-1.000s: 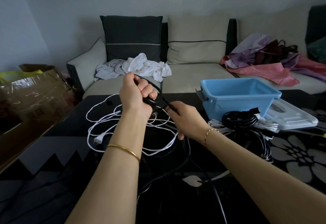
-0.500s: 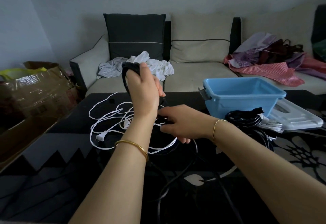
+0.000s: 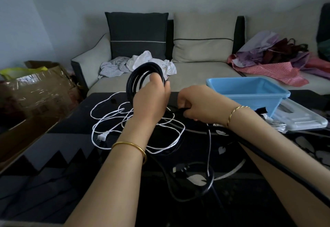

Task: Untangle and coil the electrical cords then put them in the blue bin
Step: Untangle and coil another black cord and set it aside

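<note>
Up front, left hand (image 3: 150, 100) raised gripping black cord coil (image 3: 135, 82), right hand (image 3: 198, 104) fisted on its tail

Your left hand (image 3: 151, 100) hides near side of black coil (image 3: 142, 76). Your right hand (image 3: 196, 104) covers cord it grips; only short black stub shows. Your right forearm blocks front corner of blue bin (image 3: 250, 92) and most of pile beside clear lid (image 3: 301, 117). Black plug (image 3: 180, 170) on table blurred, prongs unreadable. Both elbows cut off at bottom edge.
</note>
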